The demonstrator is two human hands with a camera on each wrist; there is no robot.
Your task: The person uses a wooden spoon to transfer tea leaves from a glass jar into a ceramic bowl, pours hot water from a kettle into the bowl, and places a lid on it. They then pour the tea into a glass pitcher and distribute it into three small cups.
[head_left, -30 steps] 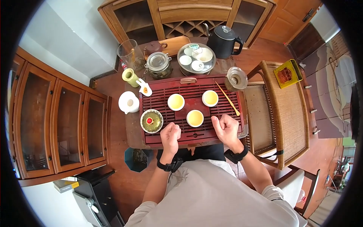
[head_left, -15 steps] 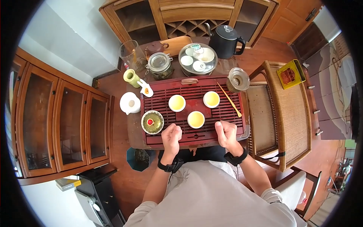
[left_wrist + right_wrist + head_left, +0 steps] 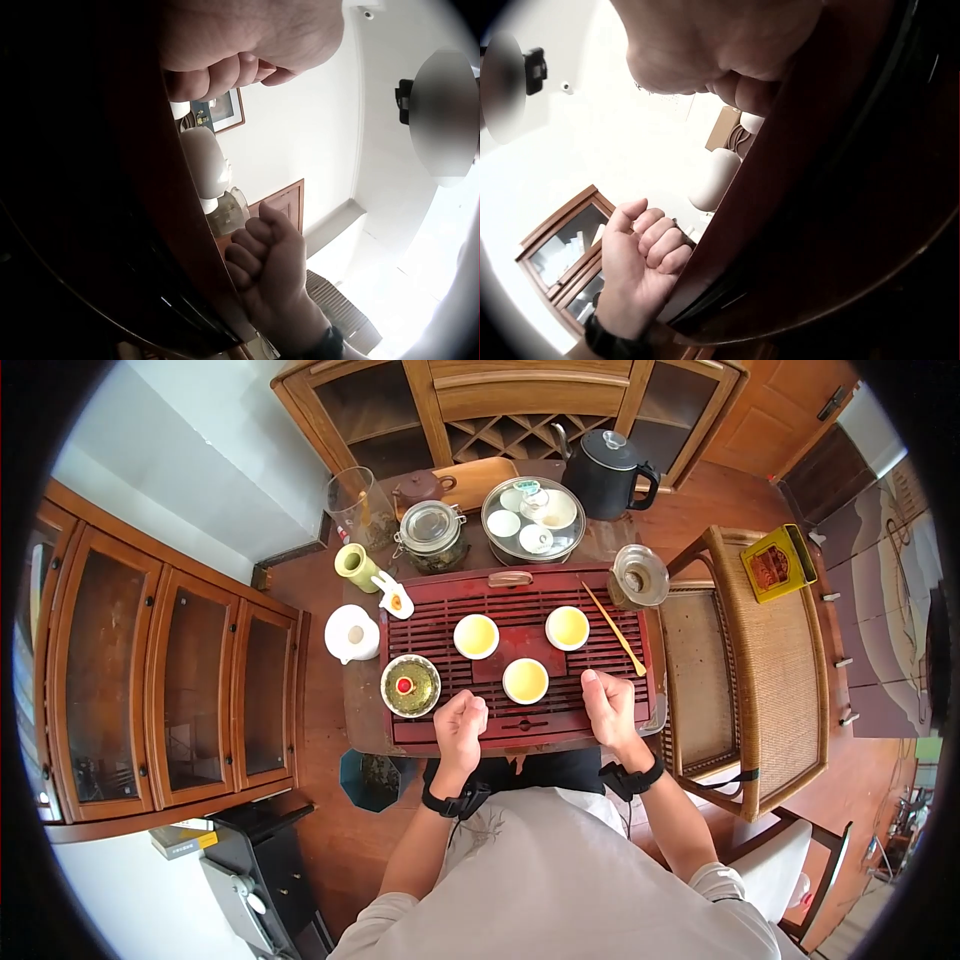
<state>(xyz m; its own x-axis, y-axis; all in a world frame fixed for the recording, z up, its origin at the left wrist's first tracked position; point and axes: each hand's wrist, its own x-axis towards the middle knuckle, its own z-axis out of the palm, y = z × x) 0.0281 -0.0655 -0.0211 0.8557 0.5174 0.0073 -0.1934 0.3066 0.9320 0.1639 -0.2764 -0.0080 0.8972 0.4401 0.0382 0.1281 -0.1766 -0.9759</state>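
My left hand (image 3: pixel 461 730) is curled into a fist at the near edge of the red slatted tea tray (image 3: pixel 440 732), close to a lidded bowl (image 3: pixel 411 686) with a red knob. Likewise fisted, my right hand (image 3: pixel 611 712) rests at the tray's near right part, thumb on top. Neither fist holds anything. Between and beyond them stand three white cups of yellow tea: a front cup (image 3: pixel 526 681), a back left cup (image 3: pixel 476 637) and a back right cup (image 3: pixel 568 628). Both wrist views show the fingers folded in, right at the tray's rim.
A wooden tea pick (image 3: pixel 614 628) lies on the tray's right side, near a glass strainer cup (image 3: pixel 639 576). Left are a white pitcher (image 3: pixel 351 635) and a green vase (image 3: pixel 356 566). Behind stand a clamp jar (image 3: pixel 433 536), a round tin of cups (image 3: pixel 533 545) and a black kettle (image 3: pixel 607 472).
The whole scene has shifted slightly right and down in the head view. My right fist has turned a little more upright; the cups and other tea things stay in place.
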